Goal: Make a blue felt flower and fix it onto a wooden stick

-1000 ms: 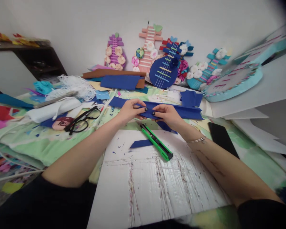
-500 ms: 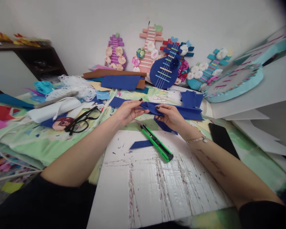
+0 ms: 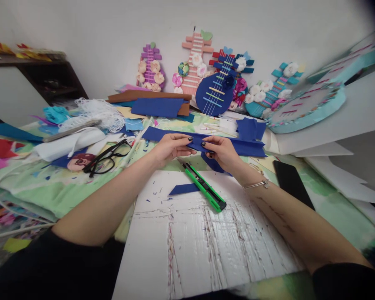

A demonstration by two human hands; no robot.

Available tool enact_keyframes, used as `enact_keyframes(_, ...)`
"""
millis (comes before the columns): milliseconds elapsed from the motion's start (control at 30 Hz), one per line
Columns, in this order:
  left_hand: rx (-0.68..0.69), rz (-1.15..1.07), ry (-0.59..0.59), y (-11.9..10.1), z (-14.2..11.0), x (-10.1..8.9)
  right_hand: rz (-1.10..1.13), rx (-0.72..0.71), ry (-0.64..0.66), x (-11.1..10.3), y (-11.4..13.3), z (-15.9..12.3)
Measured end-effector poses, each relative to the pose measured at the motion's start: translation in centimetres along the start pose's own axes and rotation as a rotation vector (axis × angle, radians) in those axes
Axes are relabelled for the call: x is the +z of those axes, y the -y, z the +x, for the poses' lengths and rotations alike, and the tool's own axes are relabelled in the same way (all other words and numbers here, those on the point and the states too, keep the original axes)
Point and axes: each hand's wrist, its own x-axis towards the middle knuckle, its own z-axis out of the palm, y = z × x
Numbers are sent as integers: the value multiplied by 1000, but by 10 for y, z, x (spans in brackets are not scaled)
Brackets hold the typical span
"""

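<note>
While left hand [image 3: 171,149] and right hand [image 3: 222,151] pinch blue piece [image 3: 196,145] between them, green cutter [image 3: 205,187] lies near, on scored white board [image 3: 143,254]; long blue strip [image 3: 248,147] behind; eyeglasses [image 3: 93,168] left, black slab [image 3: 293,184] right.

Plain off-white wall [image 3: 106,37] behind. Dark brown cabinet [image 3: 75,79] far left, open shelves [image 3: 61,90] inside, pale front panel [image 3: 12,89] beside them. Table in front of wall, covered by green-and-white patterned cloth [image 3: 50,201], edge hanging at left. Light soft, rather dull, fairly even.
</note>
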Motion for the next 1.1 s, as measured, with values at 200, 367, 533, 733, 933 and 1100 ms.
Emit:
enact_keyframes(200,-35,83,45,3,-2,6,-207,-128,-7,6,-3,-4)
enact_keyframes(367,-34,113,7,4,-2,8,-182,-137,32,7,-4,-4)
enact_keyframes(533,2,110,-50,5,1,6,11,-52,67,2,-3,-1)
enact_keyframes(733,-59,168,-8,7,1,-1,99,-18,49,-1,0,-1)
enact_keyframes(933,-4,25,23,1,-2,0,152,-6,66,-2,2,-2)
enact_keyframes(1100,6,-67,17,0,-2,0,137,-16,63,-4,3,-1)
